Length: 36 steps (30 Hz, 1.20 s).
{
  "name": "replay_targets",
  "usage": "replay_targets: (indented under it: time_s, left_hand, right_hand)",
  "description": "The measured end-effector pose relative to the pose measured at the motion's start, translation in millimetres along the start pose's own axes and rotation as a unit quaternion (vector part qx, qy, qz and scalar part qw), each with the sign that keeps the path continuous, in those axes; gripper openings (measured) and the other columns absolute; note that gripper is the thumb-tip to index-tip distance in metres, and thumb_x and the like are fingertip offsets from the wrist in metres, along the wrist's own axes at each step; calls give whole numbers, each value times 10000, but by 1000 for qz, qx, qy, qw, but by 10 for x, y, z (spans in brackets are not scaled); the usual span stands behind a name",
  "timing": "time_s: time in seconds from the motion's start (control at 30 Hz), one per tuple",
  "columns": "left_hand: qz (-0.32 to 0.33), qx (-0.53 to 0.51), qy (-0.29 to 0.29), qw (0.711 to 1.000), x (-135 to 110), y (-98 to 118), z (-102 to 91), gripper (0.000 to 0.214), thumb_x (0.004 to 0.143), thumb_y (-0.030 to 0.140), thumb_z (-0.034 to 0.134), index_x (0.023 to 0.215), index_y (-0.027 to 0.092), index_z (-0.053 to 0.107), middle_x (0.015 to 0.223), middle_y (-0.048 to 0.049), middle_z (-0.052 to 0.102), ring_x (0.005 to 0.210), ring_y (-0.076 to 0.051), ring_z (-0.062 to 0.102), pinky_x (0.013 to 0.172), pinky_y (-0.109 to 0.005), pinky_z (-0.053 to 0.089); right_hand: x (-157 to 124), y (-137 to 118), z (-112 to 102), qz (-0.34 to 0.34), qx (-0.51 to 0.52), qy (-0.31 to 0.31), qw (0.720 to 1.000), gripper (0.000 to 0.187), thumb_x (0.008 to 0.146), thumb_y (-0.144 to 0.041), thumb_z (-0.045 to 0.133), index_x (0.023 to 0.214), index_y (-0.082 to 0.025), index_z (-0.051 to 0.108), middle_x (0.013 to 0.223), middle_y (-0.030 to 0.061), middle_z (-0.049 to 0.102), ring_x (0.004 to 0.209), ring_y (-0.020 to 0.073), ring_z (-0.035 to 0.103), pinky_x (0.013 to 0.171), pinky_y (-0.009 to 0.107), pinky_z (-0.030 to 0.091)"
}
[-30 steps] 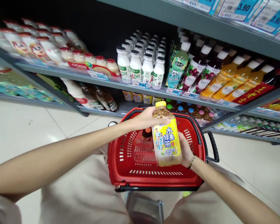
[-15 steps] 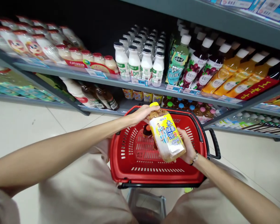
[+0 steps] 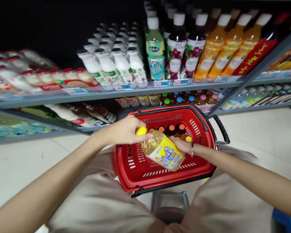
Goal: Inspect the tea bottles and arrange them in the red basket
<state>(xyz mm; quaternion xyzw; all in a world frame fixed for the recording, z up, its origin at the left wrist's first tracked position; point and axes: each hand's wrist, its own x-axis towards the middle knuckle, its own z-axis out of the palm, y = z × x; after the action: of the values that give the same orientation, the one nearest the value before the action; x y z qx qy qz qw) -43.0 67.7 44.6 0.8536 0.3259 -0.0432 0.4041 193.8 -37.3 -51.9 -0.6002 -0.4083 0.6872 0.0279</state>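
Note:
Over the red shopping basket [image 3: 126,176], a bottle of fruit green tea [image 3: 168,152] is held tilted, its yellow cap up to the left and its base down to the right. My left hand [image 3: 126,130] is closed around the neck, just below the cap. Against the label's upper right side lies my right hand [image 3: 181,145]; its fingers are partly hidden behind the bottle. Several dark bottles with orange caps [image 3: 171,129] stand inside the basket along its far side. A yellow cap [image 3: 188,139] shows near my right wrist.
Beyond the basket is a shelf [image 3: 92,96] with white milk-drink bottles [image 3: 122,64], grape juice [image 3: 176,51] and orange juice [image 3: 210,48]. Smaller bottles sit on the lower shelf. A basket handle [image 3: 220,129] sticks out to the right. My knees flank the basket above a grey stool [image 3: 168,202].
The tea bottle has tipped further onto its side and shifted slightly left and down. My right hand has moved from its lower end up along its side. The view has shifted, showing more bottles in the basket.

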Motion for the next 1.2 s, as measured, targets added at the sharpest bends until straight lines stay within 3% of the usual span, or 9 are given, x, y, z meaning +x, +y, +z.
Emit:
replay_targets:
  time_s: [0.07,0.17,0.23,0.33,0.5,0.63,0.8,0.93,1.2]
  left_hand:
    - [28,118,-25,992,-62,184,94,513,914,590,637,596,191,588,492,4,519,441,-104,386,500,-270,274]
    - [27,201,-108,973,-96,376,242,384,884,495,664,636,204,630,552,-27,608,475,-135,479,529,-294,280]
    - [12,229,-155,961,-68,433,334,293,839,418,670,635,212,633,584,-48,651,512,-164,565,541,-305,290]
    - [-28,271,-168,948,43,414,499,323,838,424,626,596,211,624,612,-109,686,598,-250,679,564,-326,336]
    - [-157,235,-183,942,314,103,918,360,806,457,690,579,190,610,706,-190,730,834,-407,758,687,-380,485]
    - [-246,166,-214,930,527,-342,1273,486,878,427,664,474,203,512,520,-93,635,646,-275,716,644,-311,490]
    - [-340,83,-209,913,797,-807,1603,555,961,472,611,497,201,473,489,-52,597,520,-179,642,552,-238,457]
    - [-378,51,-182,906,1001,-895,1683,535,974,505,620,556,182,537,514,-43,608,501,-159,612,592,-244,472]
    - [-392,8,-173,903,1046,-845,1813,519,1025,493,632,626,167,575,542,12,598,560,-139,622,648,-262,509]
  right_hand:
    - [98,52,-68,14,-65,19,998,523,1116,-381,266,950,-138,698,1027,134,791,907,225,761,849,335,604]
    - [168,72,-158,39,-151,12,988,494,1089,-416,406,822,-125,702,821,144,758,786,271,752,768,382,611]
    - [151,32,-191,41,-222,-21,974,497,1078,-421,444,798,-112,715,746,139,739,702,272,746,720,384,617]
    - [62,-65,-221,18,-339,-47,939,470,1048,-425,530,858,-63,761,807,182,766,747,303,775,780,413,629]
    - [-64,-77,-300,-35,-515,-4,857,314,993,-171,558,1150,-3,773,1253,303,726,1233,448,689,1038,586,543]
    - [-39,56,-365,-30,-577,-8,816,324,947,-116,576,1174,7,772,1220,306,737,1168,449,723,961,567,597]
    - [-100,92,-393,-59,-614,-19,787,333,960,-112,534,1165,-38,785,1183,274,757,1127,404,745,905,505,624]
    - [-234,17,-363,-70,-634,-34,769,274,868,-31,585,1033,-53,802,1106,264,772,1112,409,747,891,521,629]
    - [-286,-24,-256,-74,-617,-23,783,285,792,-29,712,1066,-16,790,1119,276,771,974,406,773,813,544,658]
